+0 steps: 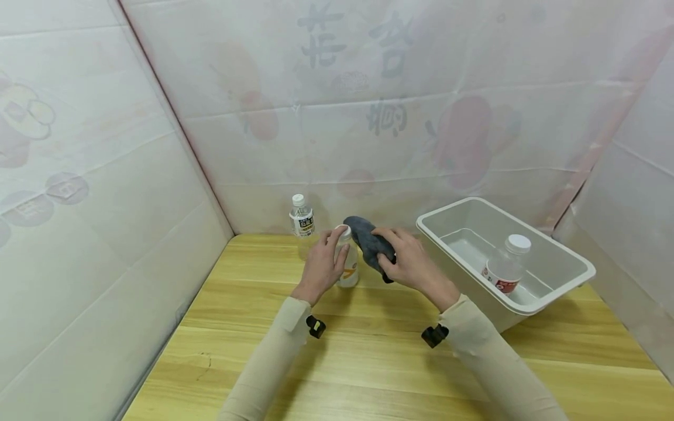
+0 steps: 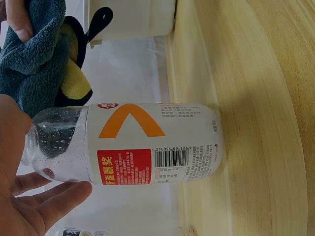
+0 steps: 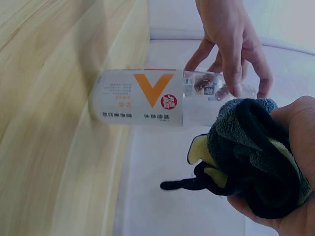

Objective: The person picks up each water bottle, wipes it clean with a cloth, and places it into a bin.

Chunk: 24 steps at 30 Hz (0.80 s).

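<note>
A clear plastic bottle with a white label and orange V mark (image 1: 350, 273) stands upright on the wooden table. My left hand (image 1: 322, 264) grips it around the neck and shoulder, thumb on one side and fingers on the other. Water drops show on the bottle's upper part (image 2: 59, 142) in the left wrist view. A bunched dark grey towel with yellow lining and a black loop (image 3: 251, 152) is held in my right hand (image 1: 413, 260). In the head view, the towel (image 1: 371, 242) is beside the bottle's top; whether they touch, I cannot tell.
Behind and left of my left hand, another clear bottle with a white cap (image 1: 302, 219) stands near the back wall. To the right sits a light grey plastic bin (image 1: 458, 263), holding a white-capped bottle with a red label (image 1: 506, 270). Printed sheets (image 1: 326, 140) enclose the table.
</note>
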{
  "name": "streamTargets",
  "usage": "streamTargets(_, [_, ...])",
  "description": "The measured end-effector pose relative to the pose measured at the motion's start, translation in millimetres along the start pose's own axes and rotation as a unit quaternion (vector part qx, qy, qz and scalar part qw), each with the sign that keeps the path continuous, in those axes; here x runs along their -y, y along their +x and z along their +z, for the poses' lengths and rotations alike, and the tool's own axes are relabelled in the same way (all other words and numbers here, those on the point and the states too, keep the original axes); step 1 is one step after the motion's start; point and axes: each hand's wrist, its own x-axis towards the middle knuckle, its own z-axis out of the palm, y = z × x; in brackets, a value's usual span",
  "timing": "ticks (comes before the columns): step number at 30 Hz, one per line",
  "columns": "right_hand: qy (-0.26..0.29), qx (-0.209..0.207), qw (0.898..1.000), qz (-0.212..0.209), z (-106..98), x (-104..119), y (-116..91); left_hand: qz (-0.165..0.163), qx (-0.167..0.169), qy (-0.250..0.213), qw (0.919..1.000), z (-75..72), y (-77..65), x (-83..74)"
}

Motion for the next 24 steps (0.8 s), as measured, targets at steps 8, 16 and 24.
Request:
streamTargets(8, [0.076,0.052,0.996,0.012,6,1,3,0.002,-0.003,0.004,1.0,3.0,-1.2,0.6])
streamTargets(16, [0.093,0.115,0.989,0.001,9,4,10,0.008,0.002,-0.007,0.9999,1.1,-3.1,0.7])
streamTargets(24, [0.079,0.145,0.986,0.008,15,8,14,0.011,0.007,-0.011,0.9999,1.4,-1.9,1.0])
